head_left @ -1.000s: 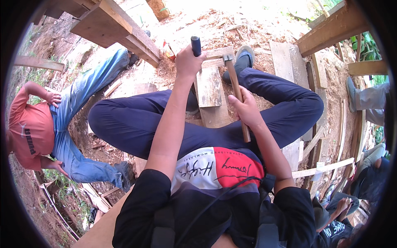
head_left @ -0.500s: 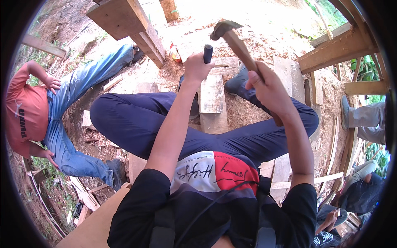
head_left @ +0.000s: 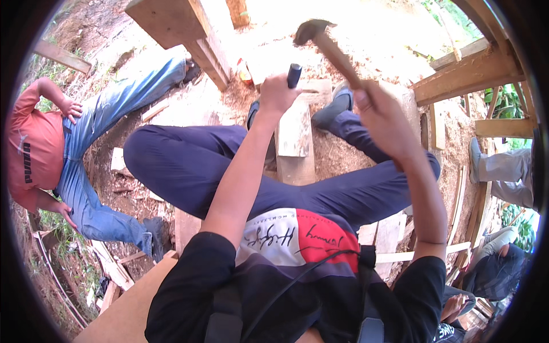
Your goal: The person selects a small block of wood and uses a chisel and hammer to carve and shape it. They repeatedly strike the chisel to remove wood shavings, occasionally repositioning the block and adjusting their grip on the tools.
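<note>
My left hand point(head_left: 278, 95) is closed around a black-handled chisel point(head_left: 294, 75); the handle's end sticks out above the fist, and its blade is hidden. Below that fist lies a pale wooden beam point(head_left: 294, 137) between my feet, resting on another timber point(head_left: 297, 170). My right hand point(head_left: 384, 117) grips the wooden handle of a claw hammer point(head_left: 336, 54). The hammer's dark metal head is raised, up and to the right of the chisel, touching nothing.
At the left a person in an orange shirt point(head_left: 40, 154) and jeans sits close by. Timber posts point(head_left: 171, 26) rise at upper left, and a wooden frame point(head_left: 469, 77) stands at right. Another person's legs point(head_left: 506, 166) show there. Planks and chips litter the ground.
My right hand has shifted right and slightly down, and the hammer has tilted with its head a little higher. My left hand with the chisel has moved slightly right.
</note>
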The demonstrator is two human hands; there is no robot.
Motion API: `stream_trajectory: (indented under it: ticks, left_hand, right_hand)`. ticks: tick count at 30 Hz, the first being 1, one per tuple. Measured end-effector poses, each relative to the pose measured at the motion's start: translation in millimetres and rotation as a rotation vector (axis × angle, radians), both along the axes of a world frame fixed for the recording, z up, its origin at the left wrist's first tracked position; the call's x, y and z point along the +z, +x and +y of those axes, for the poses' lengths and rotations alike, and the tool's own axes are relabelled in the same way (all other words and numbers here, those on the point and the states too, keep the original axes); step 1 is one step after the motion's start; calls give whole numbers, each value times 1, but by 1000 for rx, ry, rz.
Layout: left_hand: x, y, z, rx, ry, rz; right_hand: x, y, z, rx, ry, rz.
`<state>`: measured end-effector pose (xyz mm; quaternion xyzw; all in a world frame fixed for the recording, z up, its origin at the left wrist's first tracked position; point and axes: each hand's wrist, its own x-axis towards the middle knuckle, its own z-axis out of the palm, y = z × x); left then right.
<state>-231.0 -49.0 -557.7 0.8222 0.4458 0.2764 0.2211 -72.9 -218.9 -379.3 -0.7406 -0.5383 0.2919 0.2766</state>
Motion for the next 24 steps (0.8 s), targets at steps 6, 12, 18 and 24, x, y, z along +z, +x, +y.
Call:
stream_trajectory:
  ticks: [6, 12, 18, 24]
  left_hand:
    - [8, -4, -1, 55, -85, 18]
    - [0, 0, -2, 15, -42, -5]
    - [-1, -6, -1, 56, -53, 14]
    - [-4, 3, 2, 0, 33, -13]
  right_hand:
    - [31, -7, -5, -46, 522, 214]
    - [-7, 1, 3, 20, 19, -18]
    - [33, -7, -2, -42, 639, 444]
    - [-17, 0, -3, 111, 28, -103]
